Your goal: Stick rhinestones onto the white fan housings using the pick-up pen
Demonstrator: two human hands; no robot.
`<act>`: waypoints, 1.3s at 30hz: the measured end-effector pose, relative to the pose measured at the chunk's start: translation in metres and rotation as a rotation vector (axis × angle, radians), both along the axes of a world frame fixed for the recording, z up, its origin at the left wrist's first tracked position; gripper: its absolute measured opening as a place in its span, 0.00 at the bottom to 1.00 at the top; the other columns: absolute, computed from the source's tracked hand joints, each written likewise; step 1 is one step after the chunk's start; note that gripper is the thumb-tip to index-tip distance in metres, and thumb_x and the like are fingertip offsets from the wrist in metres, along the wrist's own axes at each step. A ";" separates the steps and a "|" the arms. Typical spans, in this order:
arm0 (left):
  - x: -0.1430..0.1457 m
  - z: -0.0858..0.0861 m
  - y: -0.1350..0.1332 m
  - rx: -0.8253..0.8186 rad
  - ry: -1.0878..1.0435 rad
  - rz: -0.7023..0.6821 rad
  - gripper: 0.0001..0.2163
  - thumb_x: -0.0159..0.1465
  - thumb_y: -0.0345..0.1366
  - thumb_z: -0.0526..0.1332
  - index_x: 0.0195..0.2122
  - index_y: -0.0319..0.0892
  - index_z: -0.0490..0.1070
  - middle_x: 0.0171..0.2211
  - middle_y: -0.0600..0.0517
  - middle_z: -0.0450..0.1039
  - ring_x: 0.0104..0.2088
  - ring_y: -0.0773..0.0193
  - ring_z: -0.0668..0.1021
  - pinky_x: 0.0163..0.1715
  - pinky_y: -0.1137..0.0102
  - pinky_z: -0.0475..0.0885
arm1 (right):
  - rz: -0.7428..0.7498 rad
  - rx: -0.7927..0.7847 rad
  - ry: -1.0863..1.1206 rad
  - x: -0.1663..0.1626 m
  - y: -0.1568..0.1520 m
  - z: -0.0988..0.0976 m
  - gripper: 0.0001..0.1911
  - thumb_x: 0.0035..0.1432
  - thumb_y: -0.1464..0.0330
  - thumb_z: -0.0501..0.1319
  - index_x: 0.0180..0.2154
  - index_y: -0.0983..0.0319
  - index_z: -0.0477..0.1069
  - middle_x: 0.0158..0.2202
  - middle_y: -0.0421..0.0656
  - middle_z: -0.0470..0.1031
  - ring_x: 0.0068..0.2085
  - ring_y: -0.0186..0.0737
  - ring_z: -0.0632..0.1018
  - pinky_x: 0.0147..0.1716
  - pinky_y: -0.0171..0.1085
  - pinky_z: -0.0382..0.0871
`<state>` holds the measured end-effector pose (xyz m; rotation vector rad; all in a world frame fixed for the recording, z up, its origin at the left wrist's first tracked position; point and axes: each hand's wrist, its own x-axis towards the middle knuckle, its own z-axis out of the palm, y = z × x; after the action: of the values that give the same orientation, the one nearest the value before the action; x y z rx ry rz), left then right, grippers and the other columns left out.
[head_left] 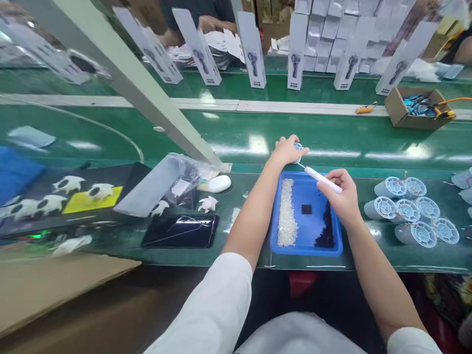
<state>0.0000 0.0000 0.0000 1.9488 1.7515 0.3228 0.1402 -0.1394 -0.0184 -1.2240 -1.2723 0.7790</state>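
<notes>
My left hand (287, 151) is closed around a light-blue round housing (298, 146) just beyond the tray's far edge; the fingers cover most of it. In my right hand (341, 194) is a white pen-shaped tool (320, 178) with a thin tip, slanting up toward that housing. Whether the tip touches it, I cannot tell. Below both hands lies a blue tray (306, 250). Small whitish pieces (287, 216) form a strip along its left side, tiny dark pieces (326, 233) are heaped at the right, and a black square (306, 209) sits mid-tray.
Several light-blue cylindrical housings (407, 211) with wires stand at right. A phone (180, 231), plastic bag (165, 182) and white rounded object (216, 184) lie left, near a slanted post (147, 83). White boxes (252, 54) and a carton (416, 110) stand beyond. Another person's hand (214, 23) is across.
</notes>
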 end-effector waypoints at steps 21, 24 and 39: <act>-0.023 -0.051 0.036 0.503 -0.737 0.352 0.21 0.65 0.33 0.57 0.15 0.43 0.54 0.15 0.57 0.55 0.21 0.69 0.59 0.28 0.70 0.56 | 0.320 0.048 -0.267 -0.006 -0.004 -0.007 0.10 0.56 0.66 0.61 0.25 0.59 0.64 0.23 0.37 0.67 0.24 0.33 0.68 0.26 0.36 0.62; -0.023 -0.051 0.037 0.511 -0.769 0.384 0.22 0.65 0.31 0.57 0.14 0.42 0.51 0.15 0.57 0.52 0.21 0.69 0.58 0.27 0.70 0.55 | 0.344 0.038 -0.296 -0.005 -0.004 -0.007 0.10 0.58 0.66 0.61 0.25 0.59 0.65 0.24 0.38 0.69 0.25 0.34 0.70 0.27 0.36 0.64; -0.024 -0.058 0.045 0.505 -0.869 0.517 0.21 0.65 0.31 0.57 0.14 0.42 0.54 0.17 0.57 0.56 0.23 0.68 0.62 0.29 0.71 0.58 | 0.387 0.004 -0.295 -0.005 -0.005 -0.004 0.08 0.59 0.65 0.61 0.27 0.58 0.67 0.25 0.39 0.71 0.27 0.36 0.72 0.28 0.38 0.66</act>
<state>-0.0241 0.0452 -0.0576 1.2293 1.5792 1.6385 0.1347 -0.1444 -0.0224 -1.1311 -1.7860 0.8916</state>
